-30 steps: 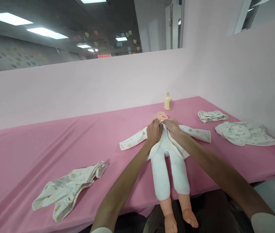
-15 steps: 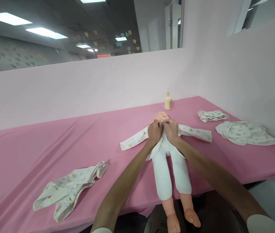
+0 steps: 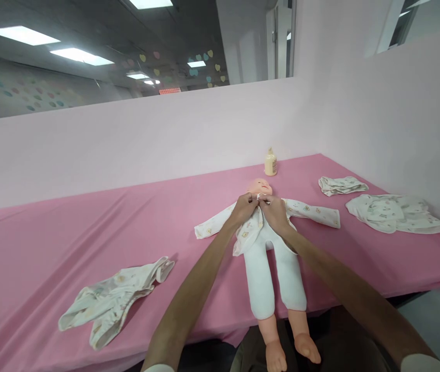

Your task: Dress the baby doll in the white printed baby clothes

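A baby doll [image 3: 273, 258] lies on its back on the pink-covered table, its feet hanging past the near edge. It wears a white baby shirt [image 3: 249, 232] with a small print, the sleeves spread to both sides and the front parted over the white cloth body. My left hand [image 3: 245, 207] pinches the shirt's edge at the neck, just below the doll's chin. Close beside it, my right hand [image 3: 274, 211] grips the other side of the neckline. Both hands are closed, and the fingertips hide exactly what lies between them.
Printed baby pants [image 3: 122, 292] lie at the left on the pink sheet [image 3: 68, 243]. A cream pump bottle [image 3: 270, 163] stands behind the doll's head. A folded cloth [image 3: 342, 185] and a rumpled printed garment [image 3: 396, 213] lie at the right by the wall.
My left hand has shifted slightly and turned flatter at the neckline. The shirt's left front panel now shows its printed side over the doll's body. The view has moved slightly.
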A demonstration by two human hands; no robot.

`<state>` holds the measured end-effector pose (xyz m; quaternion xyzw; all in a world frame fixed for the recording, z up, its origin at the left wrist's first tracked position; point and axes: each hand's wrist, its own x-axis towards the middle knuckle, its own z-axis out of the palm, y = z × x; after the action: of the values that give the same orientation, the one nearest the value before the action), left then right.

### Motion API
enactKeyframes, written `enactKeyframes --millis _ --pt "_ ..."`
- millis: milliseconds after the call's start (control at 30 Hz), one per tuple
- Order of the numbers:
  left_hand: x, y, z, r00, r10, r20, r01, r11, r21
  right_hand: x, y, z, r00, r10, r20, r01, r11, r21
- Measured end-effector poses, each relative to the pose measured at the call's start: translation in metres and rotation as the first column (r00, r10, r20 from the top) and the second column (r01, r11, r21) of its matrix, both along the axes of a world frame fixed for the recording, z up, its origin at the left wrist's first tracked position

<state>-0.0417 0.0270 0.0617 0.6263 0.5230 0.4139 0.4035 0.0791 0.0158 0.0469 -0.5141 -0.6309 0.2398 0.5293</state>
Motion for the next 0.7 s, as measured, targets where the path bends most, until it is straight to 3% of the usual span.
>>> enactKeyframes --millis 100,267,433,700 --pt "-0.003 0.001 0.002 0.997 0.009 0.078 -0.003 0.997 -0.08 0.001 -0.005 0.002 0.992 0.003 0.125 -0.006 1.0 0.019" --pt "-0.001 0.004 -0.004 0.984 0.016 0.176 -0.012 1.0 -0.026 0.001 -0.009 0.005 0.968 0.008 0.252 -0.012 1.0 0.013" --pt "-0.001 0.01 -0.01 0.983 0.016 0.185 -0.012 1.0 -0.018 0.002 -0.009 0.0 0.98 -0.004 0.197 0.002 1.0 0.009" --pt "0.005 0.005 -0.005 0.994 0.05 0.101 -0.048 0.998 -0.028 0.001 -0.003 -0.009 0.981 -0.059 0.185 0.051 0.998 0.049"
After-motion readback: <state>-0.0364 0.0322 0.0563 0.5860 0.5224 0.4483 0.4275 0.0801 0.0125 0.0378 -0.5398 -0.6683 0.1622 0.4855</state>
